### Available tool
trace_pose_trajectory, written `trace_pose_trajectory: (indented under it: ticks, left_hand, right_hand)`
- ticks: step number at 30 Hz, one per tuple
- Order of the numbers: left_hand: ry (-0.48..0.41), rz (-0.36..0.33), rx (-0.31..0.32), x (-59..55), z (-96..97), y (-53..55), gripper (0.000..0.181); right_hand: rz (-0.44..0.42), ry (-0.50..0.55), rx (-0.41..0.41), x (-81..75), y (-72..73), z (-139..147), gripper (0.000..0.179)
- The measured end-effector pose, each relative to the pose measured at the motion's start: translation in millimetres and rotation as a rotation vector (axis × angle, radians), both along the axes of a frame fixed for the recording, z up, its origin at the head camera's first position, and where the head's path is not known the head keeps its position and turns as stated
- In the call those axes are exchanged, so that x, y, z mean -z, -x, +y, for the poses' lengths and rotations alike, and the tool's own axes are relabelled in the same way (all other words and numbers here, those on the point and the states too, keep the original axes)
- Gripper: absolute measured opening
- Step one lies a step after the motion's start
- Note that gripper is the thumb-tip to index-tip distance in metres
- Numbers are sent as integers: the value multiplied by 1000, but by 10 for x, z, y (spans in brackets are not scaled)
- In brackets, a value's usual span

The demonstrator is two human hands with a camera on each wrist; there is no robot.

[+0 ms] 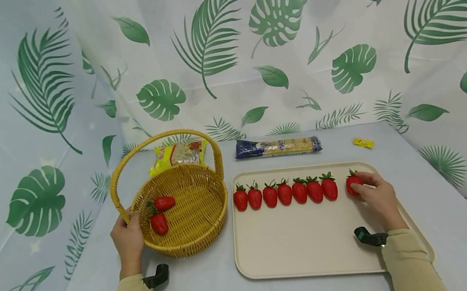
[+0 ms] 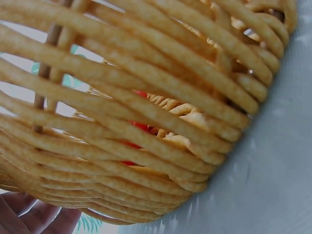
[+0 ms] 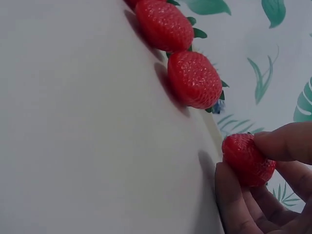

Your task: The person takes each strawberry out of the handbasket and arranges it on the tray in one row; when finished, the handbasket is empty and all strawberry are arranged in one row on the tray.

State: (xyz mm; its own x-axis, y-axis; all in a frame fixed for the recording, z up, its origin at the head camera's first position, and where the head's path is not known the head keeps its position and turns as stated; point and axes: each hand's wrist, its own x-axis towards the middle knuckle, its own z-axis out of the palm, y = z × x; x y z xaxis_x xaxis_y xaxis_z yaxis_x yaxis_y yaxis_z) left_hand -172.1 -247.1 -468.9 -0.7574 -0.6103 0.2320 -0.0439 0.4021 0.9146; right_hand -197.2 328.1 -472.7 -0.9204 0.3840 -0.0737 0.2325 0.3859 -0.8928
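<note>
My left hand grips the left rim of a yellow wicker basket, close to the foot of its tall handle. Two strawberries lie inside the basket at its left. In the left wrist view the basket's woven wall fills most of the picture, with bits of red behind the gaps. My right hand pinches a strawberry between thumb and fingers over the right part of a beige tray. Left of it, several strawberries stand in a row along the tray's far side, green leaves pointing away.
Behind the basket lies a yellow snack packet. A long blue and yellow pasta packet lies beyond the tray, and a small yellow packet sits at the back right. A leaf-patterned curtain encloses the back and sides of the table.
</note>
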Motion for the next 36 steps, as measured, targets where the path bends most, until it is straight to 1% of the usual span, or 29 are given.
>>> trace_pose_trajectory:
  ticks: [3,8,11,21,28,33,36]
  left_hand:
    - [-6,-8,1,1,2,-2,25]
    - [-13,-11,2,0,-1,2,24]
    - [-14,-15,0,3,-5,3,24]
    - [-15,-26,6,9,-5,9,28]
    - [1,-13,0,9,-5,6,27]
    - [7,-6,1,15,-5,7,26]
    - [5,-5,4,17,-4,7,27]
  right_hand:
    - [5,-51,-31,34,2,4,50]
    - [12,-126,-73,49,2,-1,48]
    - [19,-146,-94,48,5,-8,48]
    - [45,-144,-121,62,12,-18,44]
    - [51,-78,-129,71,11,-30,46]
    - [46,-68,-129,71,12,-23,45]
    - [35,-60,-112,60,9,-10,45]
